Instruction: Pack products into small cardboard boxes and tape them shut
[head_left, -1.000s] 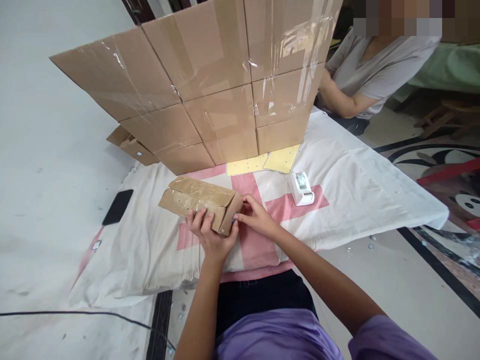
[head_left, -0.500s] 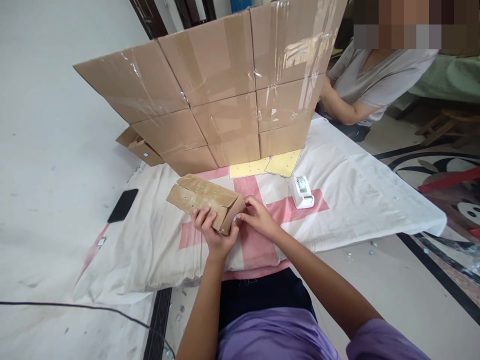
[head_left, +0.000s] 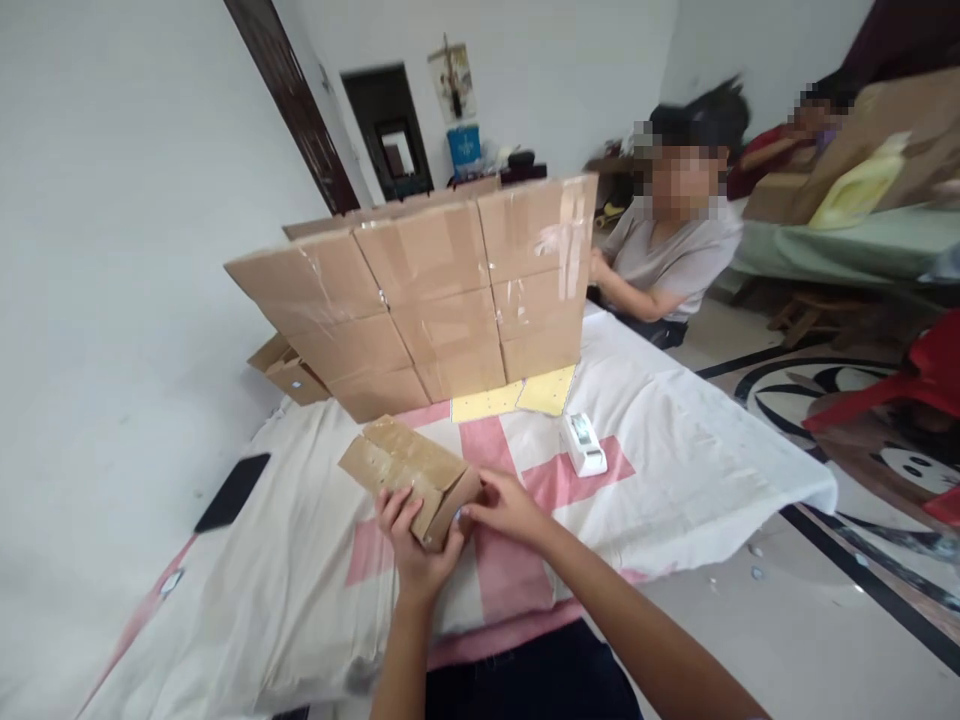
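A small brown cardboard box, taped along its top, lies tilted above the cloth in front of me. My left hand grips its near side, fingers on the top face and thumb at the end. At the right end, my right hand pinches the box's end flap, where a small pale spot shows by the thumb; I cannot make out what it is. To the right of the hands stands a white tape dispenser. Yellow dotted sheets lie behind the box.
A large taped cardboard panel stands across the table. An open carton sits behind its left end, and a black flat object lies at the left. A person sits beyond the panel; another is farther back. A red stool is at right.
My view has tipped upward, so the table sits lower and more of the room shows. Both hands keep their hold on the box, with little change in their grip.
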